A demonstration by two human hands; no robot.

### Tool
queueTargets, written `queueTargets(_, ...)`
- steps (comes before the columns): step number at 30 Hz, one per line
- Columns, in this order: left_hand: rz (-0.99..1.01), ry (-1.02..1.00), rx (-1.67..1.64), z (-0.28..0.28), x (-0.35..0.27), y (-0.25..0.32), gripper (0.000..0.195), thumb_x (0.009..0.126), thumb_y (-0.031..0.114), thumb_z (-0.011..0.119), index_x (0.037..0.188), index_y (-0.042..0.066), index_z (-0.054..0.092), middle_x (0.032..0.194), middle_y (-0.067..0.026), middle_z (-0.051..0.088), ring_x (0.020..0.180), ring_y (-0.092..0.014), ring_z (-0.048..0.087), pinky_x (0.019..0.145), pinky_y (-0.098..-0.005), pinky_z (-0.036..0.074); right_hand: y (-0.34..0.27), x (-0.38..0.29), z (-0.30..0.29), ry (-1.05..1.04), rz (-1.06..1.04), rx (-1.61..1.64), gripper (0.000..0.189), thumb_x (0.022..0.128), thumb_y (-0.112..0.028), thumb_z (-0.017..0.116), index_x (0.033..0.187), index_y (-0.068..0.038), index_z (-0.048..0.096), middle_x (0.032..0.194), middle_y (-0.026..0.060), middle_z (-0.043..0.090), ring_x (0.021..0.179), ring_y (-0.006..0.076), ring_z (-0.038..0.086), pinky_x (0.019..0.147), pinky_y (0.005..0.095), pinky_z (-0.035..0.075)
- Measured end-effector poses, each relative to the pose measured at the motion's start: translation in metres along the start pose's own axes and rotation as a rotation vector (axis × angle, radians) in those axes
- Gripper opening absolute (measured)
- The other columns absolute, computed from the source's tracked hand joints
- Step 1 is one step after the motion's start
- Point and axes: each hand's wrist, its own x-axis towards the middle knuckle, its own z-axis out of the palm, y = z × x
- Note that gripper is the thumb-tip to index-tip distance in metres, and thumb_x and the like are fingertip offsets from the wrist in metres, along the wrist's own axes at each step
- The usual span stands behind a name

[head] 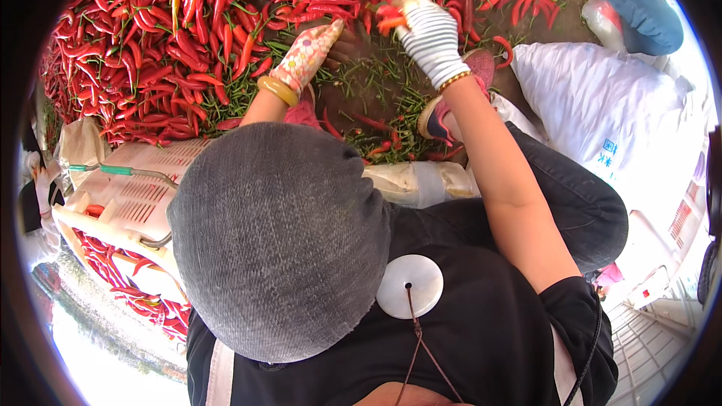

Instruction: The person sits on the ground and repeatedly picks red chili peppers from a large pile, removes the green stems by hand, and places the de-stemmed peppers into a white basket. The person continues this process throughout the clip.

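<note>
My left hand, in a floral glove with a yellow bangle at the wrist, is over the near edge of a large heap of red chili peppers. Its thumb and darkened fingers look apart, with nothing seen between them. My right hand, in a blue-and-white striped glove, is shut on a few red chili peppers, slightly blurred. Between and below my hands, green pepper stems and some loose red peppers lie scattered on brown ground.
A pale plastic crate lies at the left, with more peppers by it. My grey denim-covered knee hides part of it. A white sack stands at the right, near a blue-clad leg of another person. Pink shoes border the stems.
</note>
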Motion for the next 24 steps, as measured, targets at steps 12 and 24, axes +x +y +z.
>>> queueTargets(12,-0.071,-0.054,-0.063,0.011,-0.033,0.009,0.031,0.094,0.037,0.054,0.100,0.008,0.061,0.075,0.0032,0.060,0.061,-0.005,0.052,0.051,-0.0187,0.038,-0.041,-0.017,0.006,-0.075,-0.156,0.288,0.026,0.072,-0.014,0.067,0.097,-0.007,0.063,0.096,0.0107,0.061,0.087,0.0301,0.061,0.075,0.0400,0.051)
queueTargets(24,-0.008,-0.060,0.013,0.000,-0.021,-0.026,0.031,0.094,0.030,0.058,0.109,0.003,0.061,0.088,0.0017,0.062,0.073,-0.005,0.054,0.062,-0.0223,0.043,-0.053,-0.019,0.003,-0.071,-0.217,0.447,0.033,0.067,-0.008,0.068,0.099,-0.008,0.063,0.097,0.0128,0.063,0.091,0.0316,0.061,0.079,0.0389,0.051)
